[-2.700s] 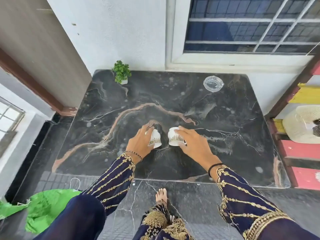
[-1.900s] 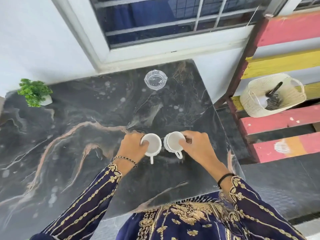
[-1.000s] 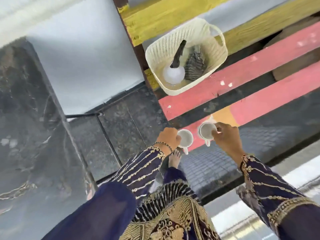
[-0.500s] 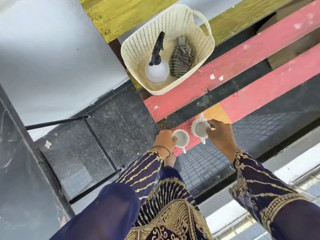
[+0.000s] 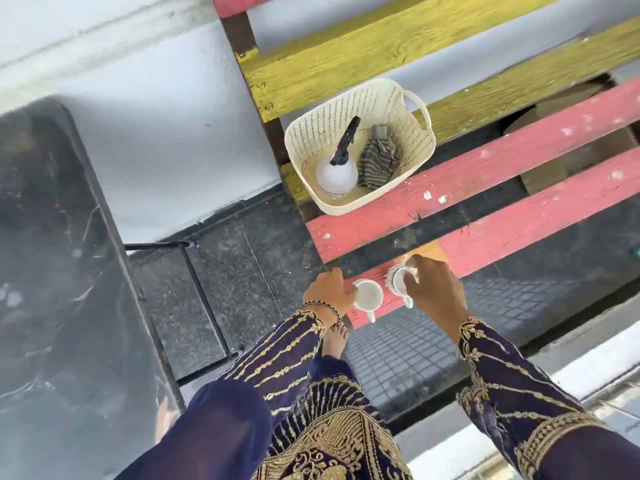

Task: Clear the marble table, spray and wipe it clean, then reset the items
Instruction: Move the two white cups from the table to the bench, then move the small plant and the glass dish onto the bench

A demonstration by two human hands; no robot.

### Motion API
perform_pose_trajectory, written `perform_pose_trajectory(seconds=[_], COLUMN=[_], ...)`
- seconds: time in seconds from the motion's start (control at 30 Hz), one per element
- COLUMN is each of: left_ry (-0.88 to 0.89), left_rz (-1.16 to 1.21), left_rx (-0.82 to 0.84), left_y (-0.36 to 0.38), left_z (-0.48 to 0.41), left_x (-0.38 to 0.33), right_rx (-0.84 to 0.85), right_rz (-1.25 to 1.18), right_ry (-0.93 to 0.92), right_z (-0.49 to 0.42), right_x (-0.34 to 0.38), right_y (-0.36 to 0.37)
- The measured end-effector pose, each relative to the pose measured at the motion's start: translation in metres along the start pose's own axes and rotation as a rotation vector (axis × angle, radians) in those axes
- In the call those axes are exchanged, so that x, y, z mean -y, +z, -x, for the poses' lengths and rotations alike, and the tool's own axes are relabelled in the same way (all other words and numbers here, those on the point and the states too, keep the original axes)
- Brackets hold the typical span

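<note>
Cups are the concern: the left hand (image 5: 328, 289) pinches the rim of one small white ceramic cup (image 5: 367, 295) and the right hand (image 5: 433, 292) clasps its twin (image 5: 400, 284), both over the near end of the lowest red wooden bench slat (image 5: 502, 237). Light, rigid and glossy, they likely chip if knocked together, so handles or rims are the safest grip.
</note>
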State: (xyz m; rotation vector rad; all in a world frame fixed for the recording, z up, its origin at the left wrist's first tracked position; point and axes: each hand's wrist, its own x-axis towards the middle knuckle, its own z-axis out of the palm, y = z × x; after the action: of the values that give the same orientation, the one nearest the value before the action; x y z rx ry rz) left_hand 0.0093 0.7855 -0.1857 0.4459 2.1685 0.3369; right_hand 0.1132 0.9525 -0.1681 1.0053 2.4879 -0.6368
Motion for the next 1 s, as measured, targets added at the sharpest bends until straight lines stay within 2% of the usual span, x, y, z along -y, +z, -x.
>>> perform_pose_trajectory(seconds=[0.1, 0.27, 0.43, 0.63, 0.8, 1.0], left_ry=[0.003, -0.004, -0.052, -0.205, -0.268, -0.319], left_rz=[0.004, 0.050, 0.133, 0.265, 0.306, 0.290], left_rx=[-0.084, -0.264, -0.502, -0.771, -0.934, -0.998], left_y=[-0.034, -0.100, -0.162, -0.224, -0.258, -0.295], left_z=[0.028, 0.086, 0.151, 0.230, 0.280, 0.311], left_x=[0.008, 0.044, 0.103, 0.212, 0.316, 0.442], right_rx=[-0.016, -0.001, -0.014, 0.021, 0.056, 0.091], right_rz=[-0.050, -0.082, -0.113, -0.028, 0.038, 0.070], right_ry=[-0.088, -0.343, -0.597, -0.883, -1.023, -1.127], right_z=[0.014, 0.045, 0.087, 0.146, 0.188, 0.221], right_x=[0.042, 0.141, 0.251, 0.394, 0.507, 0.628], right_y=[-0.015, -0.031, -0.034, -0.013, 0.024, 0.074])
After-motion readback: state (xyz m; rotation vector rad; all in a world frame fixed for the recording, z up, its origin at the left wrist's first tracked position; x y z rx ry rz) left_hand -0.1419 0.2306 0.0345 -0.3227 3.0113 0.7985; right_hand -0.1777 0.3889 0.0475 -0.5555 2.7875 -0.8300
